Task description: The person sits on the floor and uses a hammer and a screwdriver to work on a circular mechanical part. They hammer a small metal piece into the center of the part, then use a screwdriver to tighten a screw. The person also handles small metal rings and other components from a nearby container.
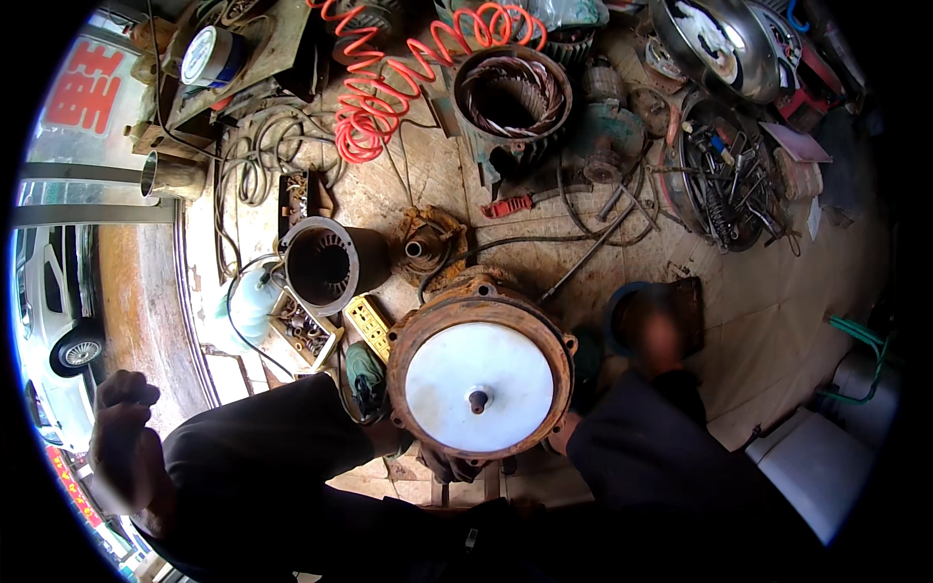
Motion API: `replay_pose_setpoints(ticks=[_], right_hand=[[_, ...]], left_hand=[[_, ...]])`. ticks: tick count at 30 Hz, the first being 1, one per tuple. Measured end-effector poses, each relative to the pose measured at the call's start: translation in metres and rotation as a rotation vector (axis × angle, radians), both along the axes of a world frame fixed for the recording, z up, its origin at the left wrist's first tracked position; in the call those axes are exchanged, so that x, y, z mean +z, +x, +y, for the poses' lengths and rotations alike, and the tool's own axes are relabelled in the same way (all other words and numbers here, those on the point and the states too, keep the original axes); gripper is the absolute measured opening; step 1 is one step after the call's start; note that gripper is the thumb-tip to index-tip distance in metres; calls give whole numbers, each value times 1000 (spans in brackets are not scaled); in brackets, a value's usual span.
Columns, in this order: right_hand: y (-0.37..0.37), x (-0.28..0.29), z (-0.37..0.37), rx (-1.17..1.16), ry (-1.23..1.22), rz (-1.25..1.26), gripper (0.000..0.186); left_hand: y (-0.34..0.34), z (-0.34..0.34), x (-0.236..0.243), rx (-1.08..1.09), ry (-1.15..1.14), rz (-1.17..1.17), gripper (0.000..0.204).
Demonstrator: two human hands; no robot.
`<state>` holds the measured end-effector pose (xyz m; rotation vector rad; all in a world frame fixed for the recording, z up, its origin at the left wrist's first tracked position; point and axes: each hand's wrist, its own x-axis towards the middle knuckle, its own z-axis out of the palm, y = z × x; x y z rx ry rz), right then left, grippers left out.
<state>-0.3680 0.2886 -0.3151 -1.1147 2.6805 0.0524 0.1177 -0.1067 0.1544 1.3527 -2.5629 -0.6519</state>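
Observation:
Between my legs stands a round machine housing (398, 389) with a rusty flanged rim. A white disc (437, 369) fills its top, and a short dark shaft (477, 400) sticks up through the middle. My left hand (126, 442) is raised at the far left beside my knee, away from the housing. Its fingers are curled in, and what they hold, if anything, is hidden. To the right of the housing, my right hand (663, 335) is smeared by motion. It is over or at a dark container with a blue rim (612, 316); its fingers cannot be made out.
Beyond the housing are a rusty hub (416, 250), an open metal cylinder (355, 262), a yellow power strip (367, 325) and a winding-filled stator (466, 126). A coiled red hose (362, 136) hangs behind. Tools fill a round tray (680, 199) at right; cables cross the floor.

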Motion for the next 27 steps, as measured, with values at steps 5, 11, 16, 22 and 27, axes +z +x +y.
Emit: replay_pose_setpoints(ticks=[5,11,16,22,27], right_hand=[[-4,-1,-2,-32,22,-5,9],[-12,10,2,-89,38,-45,10],[-78,58,55,-280,-61,11,12],[-34,356,-72,-203,-358,-367,4],[89,517,-127,-15,-556,-836,7]], left_hand=[[2,4,-1,-7,-3,80,35],[-13,15,-4,69,-25,291,21],[-25,8,-25,-94,28,326,20],[-40,56,-18,-366,239,292,21],[-66,94,-48,-426,639,581,24]])
